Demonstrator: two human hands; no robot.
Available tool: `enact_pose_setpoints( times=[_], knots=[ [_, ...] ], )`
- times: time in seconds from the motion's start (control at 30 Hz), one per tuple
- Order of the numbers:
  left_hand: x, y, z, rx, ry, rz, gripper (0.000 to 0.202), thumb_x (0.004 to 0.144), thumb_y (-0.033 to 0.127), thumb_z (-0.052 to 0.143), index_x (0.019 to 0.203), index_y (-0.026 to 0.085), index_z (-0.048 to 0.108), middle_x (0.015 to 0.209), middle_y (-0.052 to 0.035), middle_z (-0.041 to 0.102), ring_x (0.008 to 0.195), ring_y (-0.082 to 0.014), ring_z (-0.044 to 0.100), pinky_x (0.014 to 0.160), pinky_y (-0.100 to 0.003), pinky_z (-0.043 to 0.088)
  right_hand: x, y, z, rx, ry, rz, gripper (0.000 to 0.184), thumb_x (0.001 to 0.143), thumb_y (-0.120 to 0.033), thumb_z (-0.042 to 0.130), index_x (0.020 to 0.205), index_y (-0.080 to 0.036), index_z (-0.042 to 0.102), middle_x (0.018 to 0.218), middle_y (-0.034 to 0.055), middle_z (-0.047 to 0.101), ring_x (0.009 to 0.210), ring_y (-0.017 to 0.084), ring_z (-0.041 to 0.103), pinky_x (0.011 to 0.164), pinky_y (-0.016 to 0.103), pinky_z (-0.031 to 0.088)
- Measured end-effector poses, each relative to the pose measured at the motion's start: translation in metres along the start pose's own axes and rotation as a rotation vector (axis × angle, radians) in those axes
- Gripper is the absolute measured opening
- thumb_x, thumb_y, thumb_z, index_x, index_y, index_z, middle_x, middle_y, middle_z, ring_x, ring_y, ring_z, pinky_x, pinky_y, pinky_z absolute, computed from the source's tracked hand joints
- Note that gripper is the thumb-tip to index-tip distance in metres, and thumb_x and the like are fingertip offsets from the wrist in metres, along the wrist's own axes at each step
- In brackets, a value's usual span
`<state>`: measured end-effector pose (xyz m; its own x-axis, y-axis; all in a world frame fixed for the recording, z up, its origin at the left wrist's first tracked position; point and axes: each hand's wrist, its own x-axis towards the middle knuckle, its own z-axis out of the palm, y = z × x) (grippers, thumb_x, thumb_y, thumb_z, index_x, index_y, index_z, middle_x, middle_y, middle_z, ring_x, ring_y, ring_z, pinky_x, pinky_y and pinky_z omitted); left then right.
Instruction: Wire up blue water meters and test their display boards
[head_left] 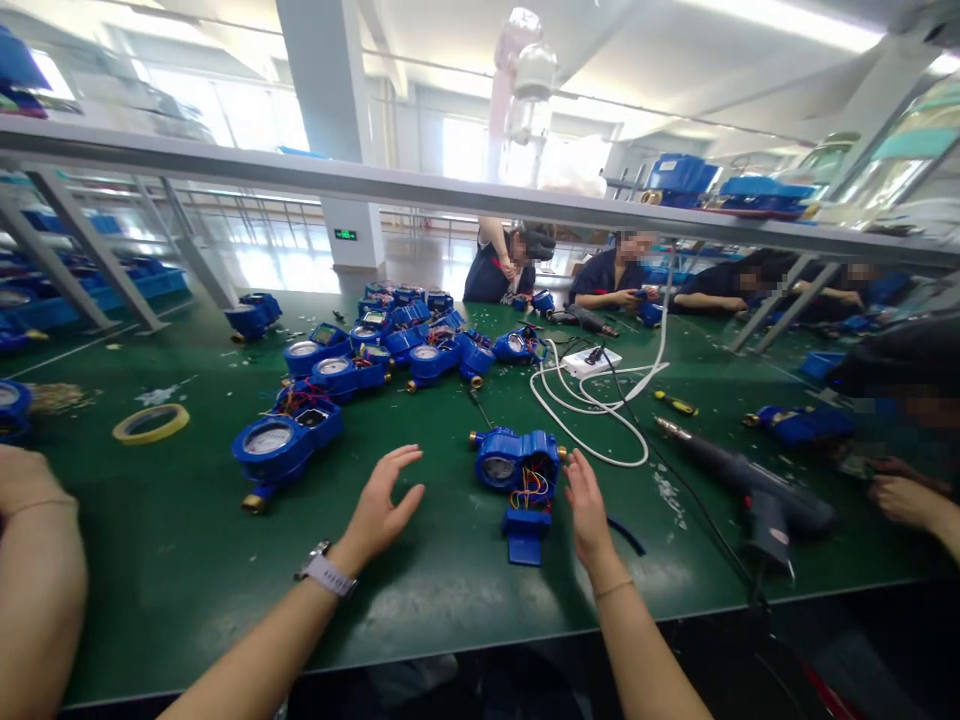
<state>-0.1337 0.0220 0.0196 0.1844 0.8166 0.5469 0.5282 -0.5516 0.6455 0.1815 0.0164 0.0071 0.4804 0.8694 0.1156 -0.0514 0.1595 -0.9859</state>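
Note:
A blue water meter (499, 468) with brass ends lies on the green table between my two hands. Its wiring compartment is uncovered, showing coloured wires (531, 486), and a blue cover flap (525, 540) rests at its near side. My left hand (386, 505), with a watch on the wrist, hovers left of this meter, apart from it, holding nothing. Its fingers are spread. Close to the brass end on the meter's right is my right hand (589, 512), fingers stretched out; whether they touch it I cannot tell. Another water meter (274, 442) lies to the left.
Several more meters (431, 360) crowd the table's middle back. A tape roll (151, 424) lies left. To the right are a heat gun (750, 490), a screwdriver (676, 403) and a power strip (592, 362) with looping cable. Co-workers' arms appear at both sides; a shelf spans above.

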Motion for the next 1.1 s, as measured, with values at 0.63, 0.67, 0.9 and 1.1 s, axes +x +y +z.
enact_pose_setpoints(
  times=[0.63, 0.67, 0.9, 1.1],
  knots=[
    [0.071, -0.031, 0.019, 0.057, -0.213, 0.001, 0.048, 0.080, 0.040, 0.065, 0.124, 0.023, 0.061, 0.134, -0.0110, 0.057, 0.129, -0.0310, 0.046, 0.111, -0.052, 0.032, -0.022, 0.027, 0.071, 0.145, -0.393, 0.087, 0.053, 0.072, -0.055, 0.074, 0.116, -0.026, 0.069, 0.128, 0.0064, 0.062, 0.123, 0.026, 0.054, 0.108, 0.050, 0.035],
    [0.069, -0.031, 0.015, 0.061, -0.225, -0.008, 0.049, 0.080, 0.039, 0.066, 0.125, 0.023, 0.060, 0.135, -0.0108, 0.056, 0.129, -0.0310, 0.046, 0.111, -0.051, 0.032, -0.025, 0.029, 0.069, 0.133, -0.393, 0.095, 0.054, 0.070, -0.054, 0.076, 0.115, -0.025, 0.069, 0.125, 0.0068, 0.064, 0.120, 0.026, 0.056, 0.107, 0.049, 0.037],
    [0.034, -0.036, -0.001, -0.035, -0.276, -0.163, 0.059, 0.087, 0.042, 0.055, 0.140, 0.018, 0.042, 0.138, -0.0157, 0.050, 0.126, -0.0280, 0.051, 0.104, -0.046, 0.043, -0.053, 0.031, 0.057, -0.073, -0.406, 0.063, 0.034, 0.074, -0.049, 0.072, 0.095, -0.021, 0.071, 0.091, 0.0060, 0.070, 0.088, 0.024, 0.064, 0.088, 0.042, 0.048],
    [0.001, -0.031, 0.002, 0.004, -0.299, -0.368, 0.098, 0.066, 0.043, 0.079, 0.146, 0.019, 0.029, 0.139, -0.0191, 0.052, 0.128, -0.0346, 0.051, 0.107, -0.052, 0.039, -0.059, 0.022, 0.059, -0.235, -0.523, -0.048, 0.021, 0.073, -0.040, 0.073, 0.089, -0.025, 0.075, 0.093, 0.0047, 0.071, 0.093, 0.026, 0.060, 0.093, 0.045, 0.043]
  ],
)
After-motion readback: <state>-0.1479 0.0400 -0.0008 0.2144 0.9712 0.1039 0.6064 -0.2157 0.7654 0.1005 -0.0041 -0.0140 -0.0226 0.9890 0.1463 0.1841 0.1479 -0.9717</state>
